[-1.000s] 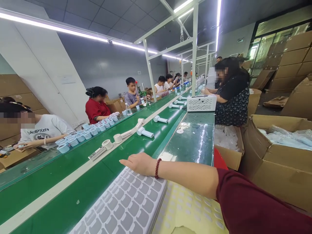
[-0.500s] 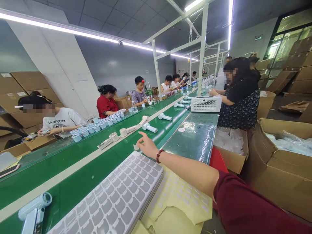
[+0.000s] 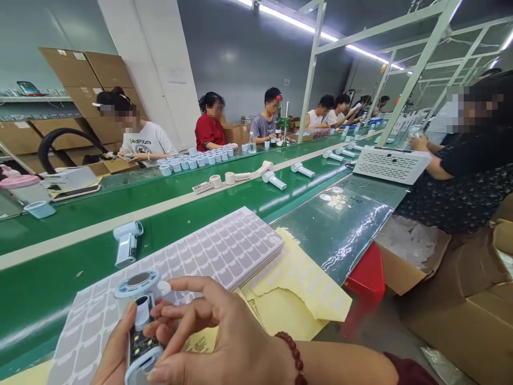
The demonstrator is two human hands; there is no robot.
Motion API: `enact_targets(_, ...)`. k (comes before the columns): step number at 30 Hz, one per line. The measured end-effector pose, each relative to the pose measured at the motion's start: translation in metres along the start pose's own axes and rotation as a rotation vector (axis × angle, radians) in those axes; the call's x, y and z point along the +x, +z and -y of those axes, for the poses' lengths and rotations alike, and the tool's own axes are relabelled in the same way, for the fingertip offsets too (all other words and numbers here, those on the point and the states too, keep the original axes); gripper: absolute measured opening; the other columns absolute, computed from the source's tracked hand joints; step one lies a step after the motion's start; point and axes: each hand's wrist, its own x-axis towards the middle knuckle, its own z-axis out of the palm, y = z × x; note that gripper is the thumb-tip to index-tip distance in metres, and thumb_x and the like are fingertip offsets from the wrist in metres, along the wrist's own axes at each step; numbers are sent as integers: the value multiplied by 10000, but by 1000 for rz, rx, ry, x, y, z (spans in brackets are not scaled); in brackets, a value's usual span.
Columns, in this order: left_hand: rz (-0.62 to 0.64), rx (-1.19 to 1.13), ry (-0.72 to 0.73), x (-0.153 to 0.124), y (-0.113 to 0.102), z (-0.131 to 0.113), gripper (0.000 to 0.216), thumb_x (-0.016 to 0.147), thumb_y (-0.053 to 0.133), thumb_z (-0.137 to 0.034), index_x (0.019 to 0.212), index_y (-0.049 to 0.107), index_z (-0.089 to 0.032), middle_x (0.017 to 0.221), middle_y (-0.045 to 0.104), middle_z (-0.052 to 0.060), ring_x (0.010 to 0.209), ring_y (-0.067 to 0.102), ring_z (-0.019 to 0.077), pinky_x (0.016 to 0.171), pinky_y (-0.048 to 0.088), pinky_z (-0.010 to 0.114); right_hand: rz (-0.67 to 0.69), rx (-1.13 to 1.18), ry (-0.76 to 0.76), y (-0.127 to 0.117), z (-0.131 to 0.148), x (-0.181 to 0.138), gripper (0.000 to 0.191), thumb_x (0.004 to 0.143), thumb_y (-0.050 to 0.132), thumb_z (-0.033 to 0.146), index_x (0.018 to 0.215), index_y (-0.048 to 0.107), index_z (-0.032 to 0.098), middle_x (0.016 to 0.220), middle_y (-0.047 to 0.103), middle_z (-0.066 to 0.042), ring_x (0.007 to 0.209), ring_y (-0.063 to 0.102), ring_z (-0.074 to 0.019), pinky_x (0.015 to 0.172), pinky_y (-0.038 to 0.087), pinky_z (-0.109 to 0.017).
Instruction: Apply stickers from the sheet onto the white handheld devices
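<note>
In my left hand (image 3: 114,347), at the bottom of the view, is a light-blue, handheld-fan-shaped device (image 3: 140,321) with a round head and an open handle showing a dark circuit board. My right hand (image 3: 230,334), with a dark red bead bracelet, is bent round beside it. A small whitish sticker-like piece (image 3: 163,287) is at its index fingertip, near the device's head. The right thumb reaches the handle's lower end. Below the hands lies a stack of grey label sheets (image 3: 224,243). Another light-blue device (image 3: 127,243) lies just beyond the stack.
A green conveyor belt (image 3: 168,227) runs past, carrying white tape rolls (image 3: 230,178) and more devices (image 3: 274,181). Torn yellow backing paper (image 3: 320,289) lies right of the labels. Beyond are a white vented box (image 3: 390,164), many blue cups (image 3: 192,163) and several co-workers. Cardboard boxes (image 3: 460,299) stand at right.
The view has turned left and down. My right hand has come back from over the belt to the device. My left hand, out of view before, now shows, holding the device.
</note>
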Motion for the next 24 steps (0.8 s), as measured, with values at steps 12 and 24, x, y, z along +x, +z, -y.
enact_targets(12,-50,-41,-1,-19,12,-1,227,1002,465,-177,909,668,-133,732,588,20,536,621,84,582,512,135,-29,-157,21,4,-5,8,844,511,972,218,1283,630,242,790,699,34,1171,694,-231,1101,480,-391)
enact_targets(24,-61,-41,9,-21,16,1,218,1009,484,-203,893,664,-158,717,585,6,539,613,71,602,514,112,-24,-241,73,5,-2,12,886,521,971,347,1325,614,241,1039,767,-51,1164,701,-259,988,566,-359)
